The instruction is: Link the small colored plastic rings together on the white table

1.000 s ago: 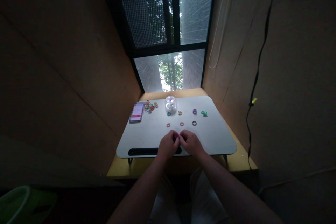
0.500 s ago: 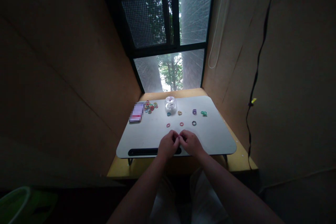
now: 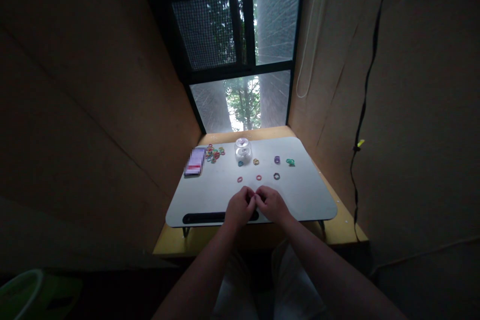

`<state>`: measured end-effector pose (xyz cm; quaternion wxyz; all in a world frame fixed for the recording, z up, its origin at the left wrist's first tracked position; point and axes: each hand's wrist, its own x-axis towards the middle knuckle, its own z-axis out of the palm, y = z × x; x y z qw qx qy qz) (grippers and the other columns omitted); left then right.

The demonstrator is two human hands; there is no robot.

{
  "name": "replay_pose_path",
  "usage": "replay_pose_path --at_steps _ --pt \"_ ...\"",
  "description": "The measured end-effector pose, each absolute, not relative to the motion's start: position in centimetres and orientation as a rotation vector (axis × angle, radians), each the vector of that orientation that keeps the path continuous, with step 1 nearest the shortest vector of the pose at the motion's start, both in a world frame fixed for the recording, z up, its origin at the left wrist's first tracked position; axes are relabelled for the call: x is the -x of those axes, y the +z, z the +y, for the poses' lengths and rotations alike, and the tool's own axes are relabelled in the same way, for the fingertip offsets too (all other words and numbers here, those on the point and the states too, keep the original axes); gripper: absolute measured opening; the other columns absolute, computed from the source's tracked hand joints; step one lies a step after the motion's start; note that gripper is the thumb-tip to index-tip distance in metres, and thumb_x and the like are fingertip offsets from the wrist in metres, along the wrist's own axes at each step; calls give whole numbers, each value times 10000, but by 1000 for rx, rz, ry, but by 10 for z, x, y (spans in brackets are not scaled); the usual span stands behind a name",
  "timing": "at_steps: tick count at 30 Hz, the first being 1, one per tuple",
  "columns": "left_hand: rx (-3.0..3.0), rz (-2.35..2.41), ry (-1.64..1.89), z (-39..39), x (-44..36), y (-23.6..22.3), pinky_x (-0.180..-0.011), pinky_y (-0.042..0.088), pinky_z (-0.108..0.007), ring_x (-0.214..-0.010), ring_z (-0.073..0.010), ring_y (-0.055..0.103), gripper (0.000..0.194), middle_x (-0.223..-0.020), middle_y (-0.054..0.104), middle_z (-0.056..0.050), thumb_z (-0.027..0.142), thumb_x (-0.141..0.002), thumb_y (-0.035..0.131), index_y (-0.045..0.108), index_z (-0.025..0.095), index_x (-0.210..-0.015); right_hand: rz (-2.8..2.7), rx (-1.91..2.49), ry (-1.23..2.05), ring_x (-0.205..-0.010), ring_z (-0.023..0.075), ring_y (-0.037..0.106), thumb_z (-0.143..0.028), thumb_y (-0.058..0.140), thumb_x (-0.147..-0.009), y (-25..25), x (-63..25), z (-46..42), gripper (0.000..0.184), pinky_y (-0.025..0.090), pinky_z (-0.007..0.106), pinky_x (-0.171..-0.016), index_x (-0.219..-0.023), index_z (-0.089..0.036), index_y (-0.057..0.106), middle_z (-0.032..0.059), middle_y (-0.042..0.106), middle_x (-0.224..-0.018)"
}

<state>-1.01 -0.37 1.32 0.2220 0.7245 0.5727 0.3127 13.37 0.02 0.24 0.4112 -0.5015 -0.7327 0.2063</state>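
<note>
My left hand (image 3: 241,205) and my right hand (image 3: 270,203) meet fingertip to fingertip over the front of a white folding table (image 3: 300,195). Both are closed in a pinch; whatever they hold, if anything, is hidden by the fingers. Just beyond them lie a pinkish ring (image 3: 240,179), a red ring (image 3: 258,177) and a dark grey ring (image 3: 276,176). Farther back are small clusters of rings: blue (image 3: 240,163), yellow (image 3: 256,162), purple (image 3: 277,159) and green (image 3: 290,162). They look like small hair ties.
A mixed pile of coloured rings (image 3: 215,154) lies at the back left beside a phone-like flat object (image 3: 195,162). A clear plastic jar (image 3: 243,151) stands at the back middle. A black slot (image 3: 204,217) runs along the front edge. A green bin (image 3: 41,292) is at lower left.
My hands keep the same pinched pose at nearly the same spot. The view has shifted very slightly; the rings and jar stay in place on the table.
</note>
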Motion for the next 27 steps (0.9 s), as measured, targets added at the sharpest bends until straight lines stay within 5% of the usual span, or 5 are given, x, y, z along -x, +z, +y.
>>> replay_pose_path --at_steps 27 --pt "-1999 1577 861 -5 10 15 -624 373 -239 -650 -121 534 60 -707 603 18 262 -818 516 539 207 -824 -1835 1273 535 -638 127 503 -191 499 -813 3 -134 -1 118 365 234 -616 -719 -192 570 1 588 -689"
